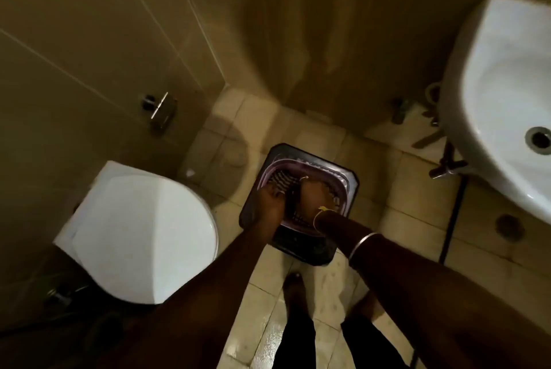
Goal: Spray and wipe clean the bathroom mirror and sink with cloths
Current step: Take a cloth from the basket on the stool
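Observation:
A purple plastic basket (343, 180) sits on a dark square stool (307, 252) on the floor in front of me. A black-and-white striped cloth (281, 179) lies inside it. My left hand (271, 198) is in the basket's left side with its fingers curled on the striped cloth. Beside it, my right hand (313, 197) reaches into the middle of the basket; blur hides whether it grips anything. The white sink (492, 118) hangs on the wall at the far right, away from both hands. The mirror is out of view.
A white toilet (143, 237) with its lid down stands to the left of the stool. A curtain (313, 40) hangs behind the basket. Pipes and a tap valve (447, 166) sit under the sink. My bare foot (293, 288) stands on the tiled floor.

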`<state>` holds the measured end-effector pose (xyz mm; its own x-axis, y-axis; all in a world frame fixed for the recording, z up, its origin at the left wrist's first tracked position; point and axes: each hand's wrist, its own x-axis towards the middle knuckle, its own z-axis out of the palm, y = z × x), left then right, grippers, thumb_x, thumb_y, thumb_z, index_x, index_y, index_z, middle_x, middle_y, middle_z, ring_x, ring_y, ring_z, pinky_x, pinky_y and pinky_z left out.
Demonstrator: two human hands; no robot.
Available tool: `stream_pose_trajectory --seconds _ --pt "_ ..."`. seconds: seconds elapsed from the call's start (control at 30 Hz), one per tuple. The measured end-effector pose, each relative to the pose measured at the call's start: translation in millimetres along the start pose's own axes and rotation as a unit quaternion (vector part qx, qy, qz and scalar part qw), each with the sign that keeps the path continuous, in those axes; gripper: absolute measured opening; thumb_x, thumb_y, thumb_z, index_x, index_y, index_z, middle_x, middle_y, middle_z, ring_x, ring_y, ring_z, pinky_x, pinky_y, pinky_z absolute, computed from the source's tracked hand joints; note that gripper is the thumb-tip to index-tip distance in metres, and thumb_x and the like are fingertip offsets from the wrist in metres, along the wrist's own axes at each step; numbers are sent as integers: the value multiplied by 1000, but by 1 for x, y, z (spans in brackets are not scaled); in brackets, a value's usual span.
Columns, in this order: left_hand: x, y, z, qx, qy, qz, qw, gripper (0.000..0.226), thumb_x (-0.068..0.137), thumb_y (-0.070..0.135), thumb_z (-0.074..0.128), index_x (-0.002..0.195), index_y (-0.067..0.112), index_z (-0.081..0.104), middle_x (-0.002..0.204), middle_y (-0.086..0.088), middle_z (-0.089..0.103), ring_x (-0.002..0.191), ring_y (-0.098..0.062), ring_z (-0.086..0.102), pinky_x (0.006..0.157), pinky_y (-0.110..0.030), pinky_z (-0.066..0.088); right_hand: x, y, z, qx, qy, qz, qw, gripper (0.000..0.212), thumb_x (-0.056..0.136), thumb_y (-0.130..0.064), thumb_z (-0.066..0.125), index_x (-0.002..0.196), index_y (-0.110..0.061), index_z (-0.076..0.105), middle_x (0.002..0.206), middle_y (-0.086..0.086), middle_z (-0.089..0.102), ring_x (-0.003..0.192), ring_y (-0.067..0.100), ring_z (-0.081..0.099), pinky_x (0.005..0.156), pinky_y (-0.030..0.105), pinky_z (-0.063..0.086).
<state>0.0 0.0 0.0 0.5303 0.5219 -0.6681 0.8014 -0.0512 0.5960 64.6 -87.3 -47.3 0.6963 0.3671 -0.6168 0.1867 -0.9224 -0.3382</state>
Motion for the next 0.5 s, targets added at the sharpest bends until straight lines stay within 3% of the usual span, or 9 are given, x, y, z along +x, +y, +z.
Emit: stream_pose_trajectory --seconds 0.1,0.17,0.27,0.37,0.5 --pt "23 -15 6 26 13 -22 999 31 101 22 51 128 13 64 121 -3 67 114 -25 62 82 -23 40 24 0 16 -17 -12 -6 1000 30 98 -14 55 125 -2 60 128 23 62 117 41 60 96 46 51" --pt "41 -28 16 4 21 -34 999 28 102 30 51 120 15 68 109 2 67 102 -19 62 84 -28 42 38 -1 29 -49 -1 -14 999 34 99 -13 52 131 -1 59 132 24 62 121 39 60 103 48 50" --pt "52 -30 28 -65 37 -31 997 28 101 21 52 121 9 68 117 -6 69 112 -24 63 95 -33 49 55 -3 45 -117 35 -26 992 46 103 -14 43 146 1 47 150 26 49 139 39 48 119 51 36" --pt "61 -29 36 -82 46 -47 994 30 99 14 52 123 8 67 122 -9 69 116 -27 62 98 -33 48 72 -6 55 -154 30 -20 987 53 106 -14 34 157 1 29 165 26 22 154 41 21 125 56 21" --pt "67 -33 41 -83 58 -42 994 31 96 12 54 123 11 68 124 -9 69 120 -27 61 106 -40 47 82 -6 58 -175 18 -17 984 47 107 -12 33 153 -1 38 165 24 26 154 39 21 125 58 20"
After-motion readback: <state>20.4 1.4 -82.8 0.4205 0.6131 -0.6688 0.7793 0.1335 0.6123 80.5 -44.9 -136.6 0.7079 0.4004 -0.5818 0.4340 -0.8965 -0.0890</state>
